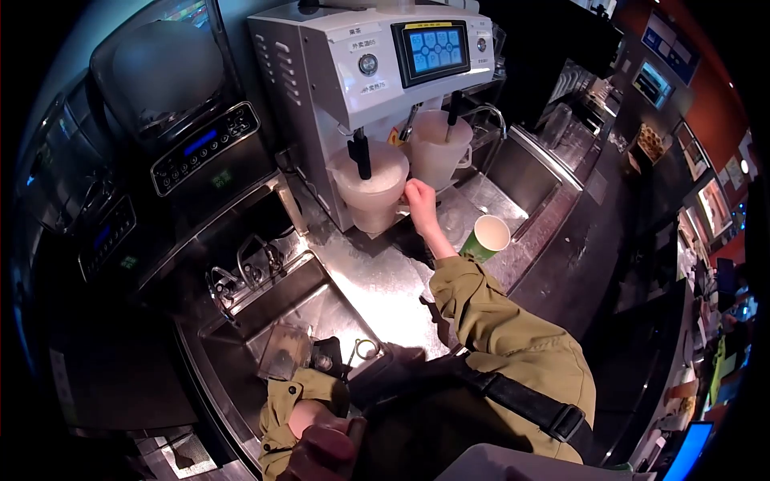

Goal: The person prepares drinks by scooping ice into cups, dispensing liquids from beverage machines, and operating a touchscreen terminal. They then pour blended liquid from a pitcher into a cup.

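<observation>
My right hand (pixel 420 202) is closed at the side of a frosted, translucent pitcher (pixel 370 196), its fingers around the handle. The pitcher stands upright under the left black spout (pixel 360 152) of a white dispenser (pixel 345 88), with pale froth or liquid inside. To its right, a second frosted pitcher (pixel 439 148) sits under the other spout. A green paper cup (pixel 486 238) stands just right of my right forearm. My left hand (pixel 322 449) is low in the view, close to my body and in dark shadow; its fingers cannot be made out.
A metal sink (pixel 215 353) at the lower left holds a clear container (pixel 285 351). Its faucet (pixel 228 293) rises at the back edge. Blenders with control panels (pixel 205 148) stand at the left. Another sink (pixel 521 180) lies behind the cup, and a dark counter (pixel 573 240) runs along the right.
</observation>
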{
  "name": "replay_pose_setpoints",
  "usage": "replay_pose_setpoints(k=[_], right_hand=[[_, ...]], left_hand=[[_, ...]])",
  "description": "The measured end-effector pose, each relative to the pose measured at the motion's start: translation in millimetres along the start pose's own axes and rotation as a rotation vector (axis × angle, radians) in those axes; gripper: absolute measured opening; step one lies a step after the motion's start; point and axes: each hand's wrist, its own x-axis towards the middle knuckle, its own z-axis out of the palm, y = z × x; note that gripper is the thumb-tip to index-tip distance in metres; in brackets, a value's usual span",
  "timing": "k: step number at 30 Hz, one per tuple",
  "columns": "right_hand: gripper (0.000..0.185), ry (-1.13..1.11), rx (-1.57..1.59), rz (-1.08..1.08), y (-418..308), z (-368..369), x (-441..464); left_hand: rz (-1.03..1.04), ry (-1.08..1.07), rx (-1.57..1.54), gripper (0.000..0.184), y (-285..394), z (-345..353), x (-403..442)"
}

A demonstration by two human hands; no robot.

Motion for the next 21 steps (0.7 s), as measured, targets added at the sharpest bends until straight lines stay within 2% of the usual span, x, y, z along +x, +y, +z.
replay_pose_setpoints(k=[1,4,6,8,12,13,16,18,19,21], right_hand=[[0.011,-0.004,-0.047,0.012,-0.1,-2.0,1.3],[0.015,0.484,-0.581,-0.475,-57.8,1.7,-7.2],[0.023,0.449,-0.413,-0.691,-117.0,3.8,-0.9],[0.024,0.410,-0.418,-0.956,-161.7,10.6,19.9],[0.034,0.398,-0.518,-1.082,-200.5,28.5,65.6],[0.040,0.346,-0.675,-1.054,-206.9,31.8,70.1],[0.020,0.250,-0.513,-0.967,-223.3,17.7,48.7],[0.020,0.299,-0.216,-0.917,-228.1,1.4,12.9],[0.019,0.310,-0.139,-0.994,-221.5,-11.1,1.0],[0.018,0.251,0.029,-0.921,-210.9,-32.0,-38.2]], left_hand=[[-0.004,0.002,-0.004,0.035,0.4,1.0,0.1],[0.002,-0.003,-0.011,0.035,2.0,2.9,0.6],[0.008,-0.011,-0.016,0.035,3.3,5.7,0.3],[0.001,-0.011,-0.030,0.035,4.2,9.4,0.0],[0.011,-0.019,-0.064,0.036,7.6,16.7,0.8],[0.014,-0.018,-0.069,0.036,8.4,17.4,1.0],[0.015,-0.015,-0.086,0.036,11.1,20.5,-0.7],[0.010,-0.010,-0.105,0.036,10.3,22.2,-2.1],[0.009,-0.008,-0.115,0.037,9.9,23.3,-2.5],[0.006,-0.007,-0.146,0.037,8.0,26.0,-3.5]])
